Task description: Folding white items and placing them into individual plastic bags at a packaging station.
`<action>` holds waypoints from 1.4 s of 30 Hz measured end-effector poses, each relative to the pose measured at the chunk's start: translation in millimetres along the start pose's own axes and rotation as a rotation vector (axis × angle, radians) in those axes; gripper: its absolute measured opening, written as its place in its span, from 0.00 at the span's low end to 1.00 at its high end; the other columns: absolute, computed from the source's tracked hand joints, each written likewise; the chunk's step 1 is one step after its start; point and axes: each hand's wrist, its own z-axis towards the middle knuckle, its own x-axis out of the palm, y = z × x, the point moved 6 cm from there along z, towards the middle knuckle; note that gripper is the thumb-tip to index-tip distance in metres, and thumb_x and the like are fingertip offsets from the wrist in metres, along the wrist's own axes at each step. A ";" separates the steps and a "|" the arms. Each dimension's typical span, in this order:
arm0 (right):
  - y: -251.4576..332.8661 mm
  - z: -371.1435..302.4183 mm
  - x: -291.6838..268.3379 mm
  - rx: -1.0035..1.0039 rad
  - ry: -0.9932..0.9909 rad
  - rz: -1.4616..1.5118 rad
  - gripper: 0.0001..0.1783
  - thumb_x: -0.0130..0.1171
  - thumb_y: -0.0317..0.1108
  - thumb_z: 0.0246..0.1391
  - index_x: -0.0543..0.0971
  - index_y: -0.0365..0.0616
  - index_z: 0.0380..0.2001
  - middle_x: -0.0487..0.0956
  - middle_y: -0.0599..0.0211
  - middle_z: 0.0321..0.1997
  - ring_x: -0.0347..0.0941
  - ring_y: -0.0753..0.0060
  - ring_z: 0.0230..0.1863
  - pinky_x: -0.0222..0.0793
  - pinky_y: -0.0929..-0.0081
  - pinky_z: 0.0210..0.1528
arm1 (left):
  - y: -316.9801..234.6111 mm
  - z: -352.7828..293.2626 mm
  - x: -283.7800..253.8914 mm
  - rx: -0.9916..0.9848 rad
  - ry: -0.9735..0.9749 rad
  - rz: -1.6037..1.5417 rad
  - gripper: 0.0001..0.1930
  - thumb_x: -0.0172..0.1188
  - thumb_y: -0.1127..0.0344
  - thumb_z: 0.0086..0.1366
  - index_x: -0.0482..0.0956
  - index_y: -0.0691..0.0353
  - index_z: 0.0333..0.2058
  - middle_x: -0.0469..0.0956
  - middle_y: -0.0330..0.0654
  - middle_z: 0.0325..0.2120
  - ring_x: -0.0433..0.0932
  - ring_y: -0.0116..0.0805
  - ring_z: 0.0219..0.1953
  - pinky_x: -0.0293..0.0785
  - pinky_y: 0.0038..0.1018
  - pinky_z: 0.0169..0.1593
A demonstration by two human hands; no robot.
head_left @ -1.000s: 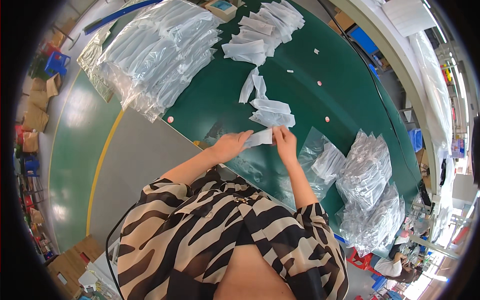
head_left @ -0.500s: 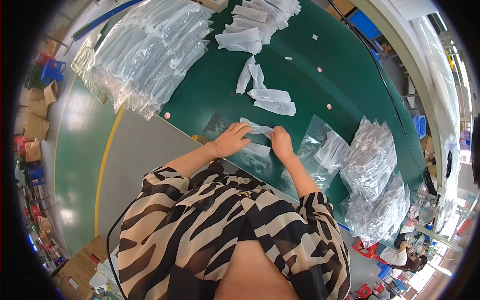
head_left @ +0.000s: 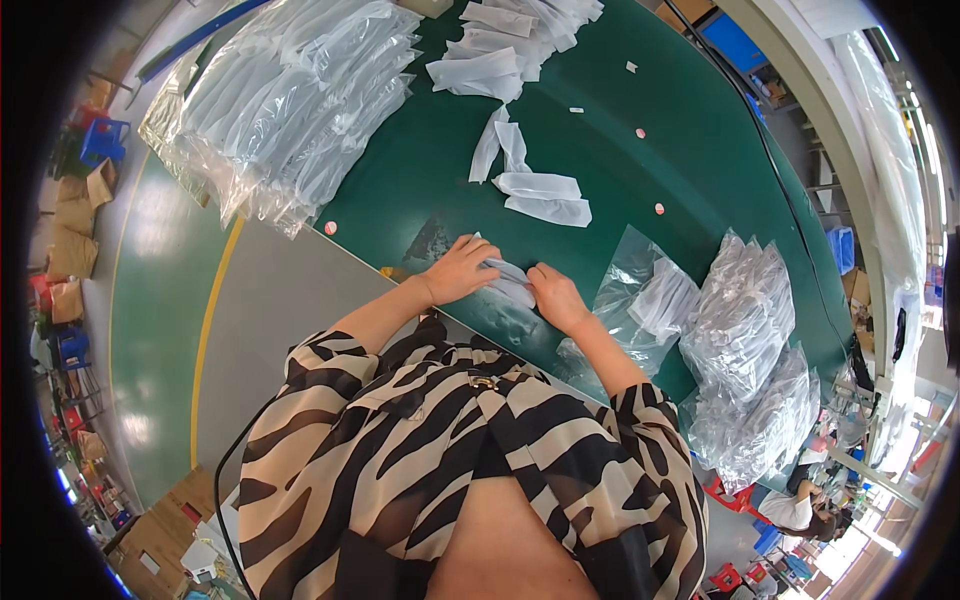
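Near the table's front edge, a small stack of thin white translucent strips (head_left: 512, 284) lies between my two hands. My left hand (head_left: 462, 270) lies over its left end, fingers bent onto it. At the right end, my right hand (head_left: 556, 298) pinches the edge with curled fingers. The fingers hide both ends, and I cannot tell how many layers there are. Just beyond lie loose white strips (head_left: 546, 198), flat on the green table (head_left: 420, 150). To the right of my right hand, a clear plastic bag (head_left: 625, 285) has similar white pieces (head_left: 662, 302) in it.
At the far left is a big pile of filled clear bags (head_left: 290, 110); more filled bags (head_left: 742, 320) sit at the right. A heap of loose white pieces (head_left: 505, 50) is at the back. Small round stickers (head_left: 659, 209) dot the table. A black cable (head_left: 775, 170) runs along the right side.
The strip that was held up between my hands is now down on the piece below, forming one stack. My right hand has moved slightly left and nearer to me.
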 end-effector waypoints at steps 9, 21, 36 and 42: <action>-33.6 18.6 -60.6 0.158 -0.318 -0.143 0.11 0.59 0.22 0.48 0.75 0.39 0.38 0.74 0.54 0.40 0.75 0.46 0.34 0.74 0.55 0.38 | -10.8 0.9 -0.4 0.024 -0.011 0.010 0.19 0.68 0.64 0.52 0.77 0.52 0.44 0.70 0.43 0.44 0.69 0.43 0.52 0.60 0.45 0.61; -48.3 19.8 -22.0 0.205 -0.153 -0.098 0.10 0.55 0.21 0.53 0.75 0.34 0.40 0.74 0.49 0.39 0.74 0.43 0.38 0.73 0.54 0.42 | -17.0 5.0 -16.9 -0.052 -0.020 -0.062 0.28 0.71 0.61 0.49 0.76 0.52 0.51 0.67 0.46 0.50 0.63 0.47 0.60 0.55 0.50 0.66; -29.6 78.8 -69.0 0.130 -0.385 0.027 0.12 0.58 0.21 0.46 0.79 0.38 0.38 0.76 0.51 0.38 0.75 0.42 0.38 0.73 0.53 0.39 | -7.6 5.2 8.3 -0.045 0.122 0.036 0.24 0.70 0.57 0.50 0.77 0.53 0.46 0.66 0.46 0.52 0.61 0.46 0.62 0.45 0.57 0.71; -84.5 77.4 -44.4 0.226 -0.252 -0.071 0.11 0.60 0.20 0.44 0.74 0.37 0.34 0.75 0.46 0.38 0.75 0.39 0.38 0.73 0.52 0.40 | -6.7 0.0 10.1 -0.109 0.098 -0.109 0.29 0.72 0.53 0.49 0.77 0.56 0.49 0.64 0.49 0.56 0.58 0.50 0.64 0.44 0.58 0.70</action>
